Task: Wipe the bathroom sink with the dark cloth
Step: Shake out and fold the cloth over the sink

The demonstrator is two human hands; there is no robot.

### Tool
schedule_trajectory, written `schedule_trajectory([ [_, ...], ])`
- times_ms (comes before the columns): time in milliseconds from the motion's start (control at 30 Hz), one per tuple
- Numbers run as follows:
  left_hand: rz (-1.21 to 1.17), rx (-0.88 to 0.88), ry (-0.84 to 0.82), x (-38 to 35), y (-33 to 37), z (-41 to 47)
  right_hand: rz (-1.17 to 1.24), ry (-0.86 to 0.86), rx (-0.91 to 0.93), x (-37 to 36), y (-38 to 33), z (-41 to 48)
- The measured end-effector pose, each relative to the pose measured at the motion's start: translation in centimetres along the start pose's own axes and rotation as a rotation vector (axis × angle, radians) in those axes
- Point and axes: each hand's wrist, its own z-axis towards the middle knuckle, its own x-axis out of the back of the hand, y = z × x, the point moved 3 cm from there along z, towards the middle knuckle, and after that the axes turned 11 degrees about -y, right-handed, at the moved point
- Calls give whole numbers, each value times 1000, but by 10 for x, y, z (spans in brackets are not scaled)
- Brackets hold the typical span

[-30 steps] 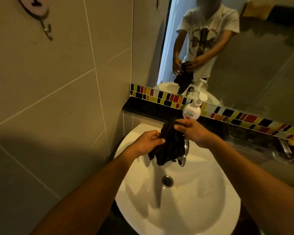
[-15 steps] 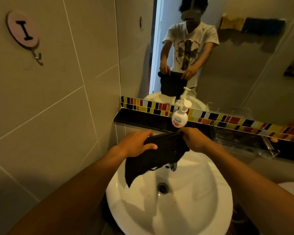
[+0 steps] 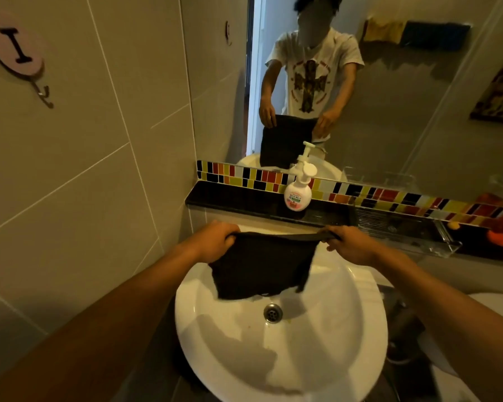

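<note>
The dark cloth (image 3: 262,265) hangs spread out flat above the back of the round white sink (image 3: 325,338). My left hand (image 3: 215,239) pinches its upper left corner and my right hand (image 3: 349,242) pinches its upper right corner, stretching the top edge taut between them. The lower edge dangles just above the metal drain (image 3: 273,312). The tap is hidden behind the cloth. A few small orange specks lie in the basin near the drain.
A white pump soap bottle (image 3: 298,192) stands on the black ledge (image 3: 230,198) behind the sink, below a mirror (image 3: 389,82). A clear tray (image 3: 404,230) sits on the ledge at right. Tiled wall with a hook (image 3: 44,94) closes in on the left.
The cloth went from a bunched clump over the tap to fully spread out as my hands moved apart. The camera view has tilted up slightly.
</note>
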Motion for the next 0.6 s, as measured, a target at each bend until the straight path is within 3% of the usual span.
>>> schedule_trajectory([
  [100, -39, 48, 35, 8, -1, 2, 165, -90, -17, 5, -4, -7],
  [167, -109, 86, 70, 14, -1, 4, 309, -258, -53, 7, -10, -15],
  [300, -237, 155, 145, 31, 10, 12, 292, -449, -114, 19, -19, -27],
  [467, -244, 217, 136, 53, 20, 20, 525, -504, -74, 47, -25, -47],
  [600, -197, 245, 169, 56, 24, 21, 512, -254, 49, 62, -22, -54],
])
